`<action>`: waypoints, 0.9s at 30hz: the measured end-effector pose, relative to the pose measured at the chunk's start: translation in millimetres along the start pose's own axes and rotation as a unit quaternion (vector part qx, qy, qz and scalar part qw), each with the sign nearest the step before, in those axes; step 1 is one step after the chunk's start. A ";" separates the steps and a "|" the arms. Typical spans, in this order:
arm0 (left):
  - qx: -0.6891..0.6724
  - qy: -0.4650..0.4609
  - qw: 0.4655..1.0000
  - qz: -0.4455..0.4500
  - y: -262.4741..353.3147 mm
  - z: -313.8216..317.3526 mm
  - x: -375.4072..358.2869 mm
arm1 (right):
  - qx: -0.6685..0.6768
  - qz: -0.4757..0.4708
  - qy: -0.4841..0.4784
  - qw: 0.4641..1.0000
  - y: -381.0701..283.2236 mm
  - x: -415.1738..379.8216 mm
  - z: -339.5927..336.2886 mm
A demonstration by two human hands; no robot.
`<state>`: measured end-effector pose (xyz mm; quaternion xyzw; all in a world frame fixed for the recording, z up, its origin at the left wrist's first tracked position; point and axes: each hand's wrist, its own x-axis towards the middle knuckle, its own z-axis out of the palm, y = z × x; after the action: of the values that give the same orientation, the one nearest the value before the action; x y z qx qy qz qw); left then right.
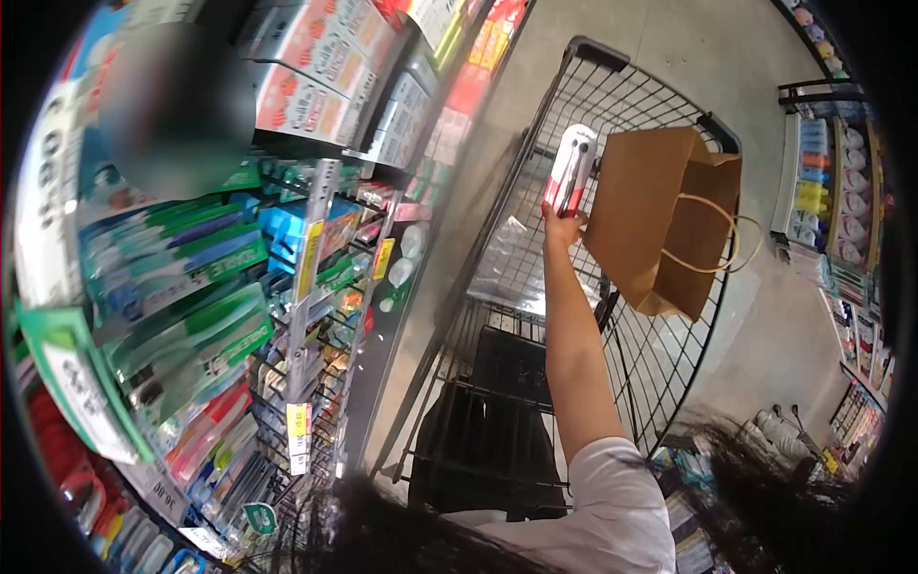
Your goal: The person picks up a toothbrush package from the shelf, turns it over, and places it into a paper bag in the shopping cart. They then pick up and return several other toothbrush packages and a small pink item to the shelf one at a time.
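My right hand (562,227) is closed on the lower end of a toothbrush pack (571,167), over the shopping cart (626,91). The pack has a white and red card with dark, slim brushes showing on it. Just to the right of the hand, a brown paper bag (636,206) with twisted handles leans inside the cart. A clear plastic package (512,258) lies on the basket's wire floor, left of my forearm. My left hand is out of view.
Left of the cart, a store shelf holds hanging toothbrush packs (206,335), boxed goods (316,100) and price tags (299,421). A black bag (488,440) sits at the cart's near end. Stocked shelves (813,182) stand across the aisle. Hair partly covers the lower edge.
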<state>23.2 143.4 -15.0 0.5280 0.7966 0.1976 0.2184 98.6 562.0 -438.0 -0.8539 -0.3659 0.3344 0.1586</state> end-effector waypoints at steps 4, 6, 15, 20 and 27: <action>-0.003 0.000 1.000 0.015 -6.4 1.3 -7.2 | -0.077 0.005 -0.015 0.997 -1.7 4.5 3.8; -0.004 0.008 1.000 0.027 -9.5 2.8 -10.1 | -0.073 -0.031 -0.059 0.995 2.5 12.0 1.5; -0.002 0.046 0.996 0.081 -22.0 0.0 -21.4 | 0.245 -0.056 -0.258 0.933 -13.5 -11.8 -7.1; -0.056 0.027 0.997 0.036 -16.8 -6.5 -20.1 | 0.277 -0.088 -0.306 0.907 -8.2 -88.1 -80.0; 0.074 -0.139 0.987 -0.019 -4.7 4.2 22.4 | 0.198 -0.219 -0.303 0.906 -4.7 -157.7 -228.8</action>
<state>14.2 162.8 -24.1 0.5495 0.7808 0.0587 0.2915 173.1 444.0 -197.8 -0.5608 -0.5001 0.5997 0.2751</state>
